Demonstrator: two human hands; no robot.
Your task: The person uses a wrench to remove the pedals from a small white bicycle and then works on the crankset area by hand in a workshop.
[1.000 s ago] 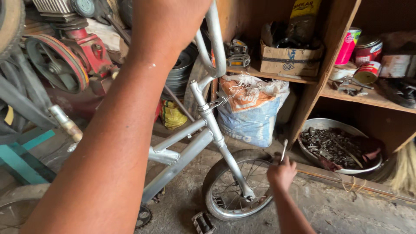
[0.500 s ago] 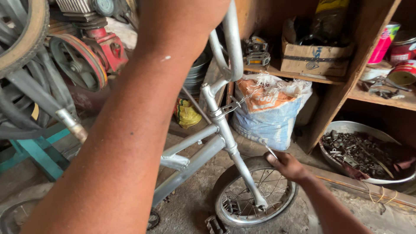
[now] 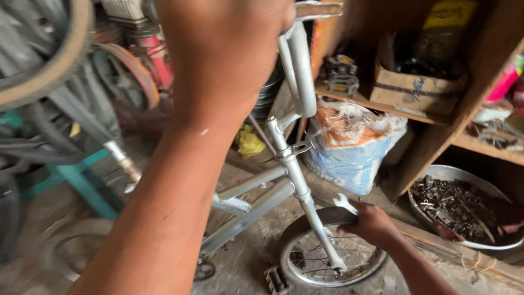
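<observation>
Head view: hands on a small silver bicycle (image 3: pixel 284 191).
Left hand (image 3: pixel 224 54) clenched on its handlebar (image 3: pixel 300 71); right hand (image 3: pixel 371 224) grips a steel wrench (image 3: pixel 345 203) over the front tyre (image 3: pixel 305 224).

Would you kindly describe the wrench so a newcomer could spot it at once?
Find the small silver bicycle standing on the floor, then its front wheel. Just above the tyre, the right hand grips a wrench; only its pale open-ended head shows, unlike the dark rusty scrap in the metal basin nearby.

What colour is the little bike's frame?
The bike frame is silvery grey, best seen in the head view.
</observation>
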